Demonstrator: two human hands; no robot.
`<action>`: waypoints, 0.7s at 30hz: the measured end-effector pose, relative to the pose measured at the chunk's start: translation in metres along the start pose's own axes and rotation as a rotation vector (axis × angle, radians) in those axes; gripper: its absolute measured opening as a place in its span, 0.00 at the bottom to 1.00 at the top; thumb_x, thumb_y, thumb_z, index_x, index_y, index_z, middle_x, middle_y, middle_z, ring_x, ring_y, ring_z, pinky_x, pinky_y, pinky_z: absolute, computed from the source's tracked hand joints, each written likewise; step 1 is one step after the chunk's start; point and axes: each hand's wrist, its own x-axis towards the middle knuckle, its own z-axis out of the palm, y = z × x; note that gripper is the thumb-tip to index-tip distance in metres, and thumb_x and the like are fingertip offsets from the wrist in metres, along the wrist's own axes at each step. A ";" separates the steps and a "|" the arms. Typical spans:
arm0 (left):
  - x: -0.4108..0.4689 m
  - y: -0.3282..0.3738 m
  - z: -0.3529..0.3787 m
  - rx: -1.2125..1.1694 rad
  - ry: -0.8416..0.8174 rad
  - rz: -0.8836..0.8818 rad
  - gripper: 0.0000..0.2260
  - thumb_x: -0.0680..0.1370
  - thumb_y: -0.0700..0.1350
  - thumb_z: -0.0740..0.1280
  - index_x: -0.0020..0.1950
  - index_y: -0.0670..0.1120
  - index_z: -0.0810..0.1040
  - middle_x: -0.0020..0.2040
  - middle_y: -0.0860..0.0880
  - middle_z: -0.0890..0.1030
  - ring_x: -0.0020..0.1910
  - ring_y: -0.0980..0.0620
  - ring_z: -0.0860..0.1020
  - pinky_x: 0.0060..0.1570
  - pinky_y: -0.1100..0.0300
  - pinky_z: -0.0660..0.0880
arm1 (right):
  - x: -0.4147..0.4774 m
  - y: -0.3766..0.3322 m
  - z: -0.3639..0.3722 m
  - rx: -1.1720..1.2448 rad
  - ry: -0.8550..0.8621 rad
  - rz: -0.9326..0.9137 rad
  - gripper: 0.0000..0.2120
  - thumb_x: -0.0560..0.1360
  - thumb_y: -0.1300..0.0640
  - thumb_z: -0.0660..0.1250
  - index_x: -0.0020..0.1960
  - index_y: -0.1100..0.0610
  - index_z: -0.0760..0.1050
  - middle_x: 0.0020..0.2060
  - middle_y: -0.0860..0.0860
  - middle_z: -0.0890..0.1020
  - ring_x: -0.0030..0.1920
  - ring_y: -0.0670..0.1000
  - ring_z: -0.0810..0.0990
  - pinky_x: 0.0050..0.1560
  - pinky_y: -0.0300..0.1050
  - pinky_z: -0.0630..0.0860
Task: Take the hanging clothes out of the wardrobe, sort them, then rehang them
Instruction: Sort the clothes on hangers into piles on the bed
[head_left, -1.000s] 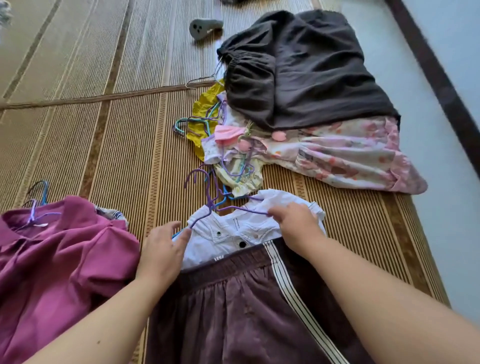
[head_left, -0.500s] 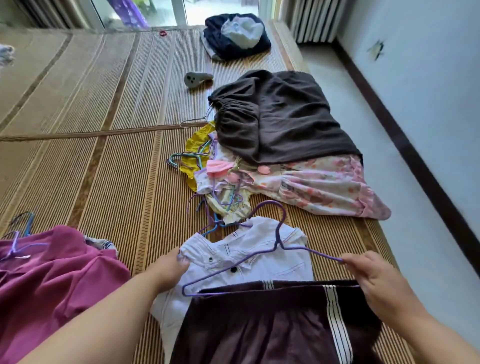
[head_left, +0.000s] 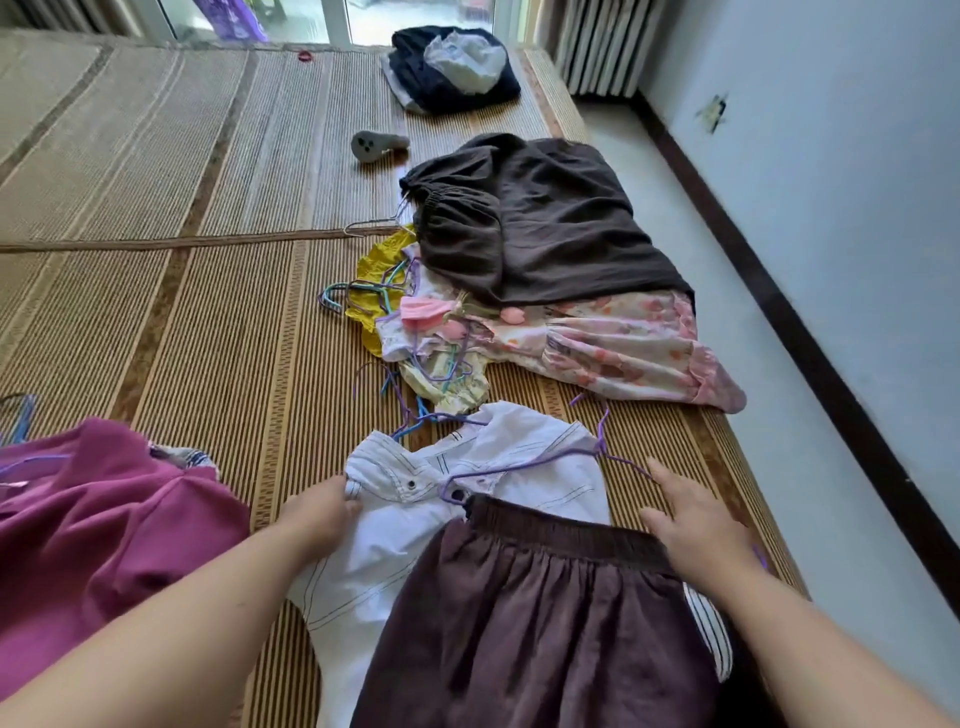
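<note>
A white stitched garment (head_left: 498, 467) lies on the woven mat, and a dark purple gathered skirt (head_left: 535, 623) overlaps its lower part. A purple wire hanger (head_left: 524, 462) lies loose across the white garment just above the skirt's waistband. My left hand (head_left: 322, 514) grips the white garment's left edge. My right hand (head_left: 696, 525) rests with spread fingers on the right end of the skirt's waistband. Farther back sits a pile with a dark brown garment (head_left: 540, 223), a pink floral garment (head_left: 623, 348), a yellow piece (head_left: 379, 270) and several tangled hangers (head_left: 363, 291).
A magenta garment (head_left: 93, 525) lies at the near left with hangers (head_left: 18, 415) behind it. A grey gadget (head_left: 374, 145) and a navy and white bundle (head_left: 452, 67) lie farther back. A wall with a dark baseboard (head_left: 810, 332) runs along the right past the mat (head_left: 156, 322).
The purple hanger has come out of the skirt and my right hand has let go of it; it now lies on the white garment. The skirt lies flat.
</note>
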 end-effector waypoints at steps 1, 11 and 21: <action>-0.004 0.001 -0.003 -0.048 0.007 0.045 0.07 0.81 0.47 0.58 0.51 0.47 0.73 0.51 0.45 0.79 0.48 0.47 0.76 0.49 0.55 0.73 | -0.001 -0.016 0.008 0.005 -0.018 -0.087 0.29 0.76 0.49 0.63 0.75 0.45 0.57 0.73 0.48 0.64 0.72 0.51 0.61 0.70 0.59 0.61; -0.085 0.006 -0.049 -0.367 0.079 0.319 0.09 0.80 0.46 0.62 0.44 0.57 0.77 0.40 0.59 0.82 0.40 0.61 0.79 0.39 0.65 0.74 | 0.009 -0.164 0.030 -0.056 -0.045 -0.351 0.32 0.78 0.50 0.59 0.77 0.48 0.48 0.77 0.47 0.50 0.76 0.51 0.48 0.72 0.61 0.54; -0.152 0.005 -0.141 -0.310 0.276 0.319 0.08 0.79 0.49 0.60 0.44 0.57 0.77 0.39 0.58 0.81 0.41 0.59 0.78 0.43 0.55 0.76 | 0.000 -0.232 -0.087 -0.099 0.004 -0.488 0.08 0.77 0.58 0.61 0.48 0.51 0.79 0.48 0.52 0.81 0.48 0.55 0.78 0.41 0.41 0.65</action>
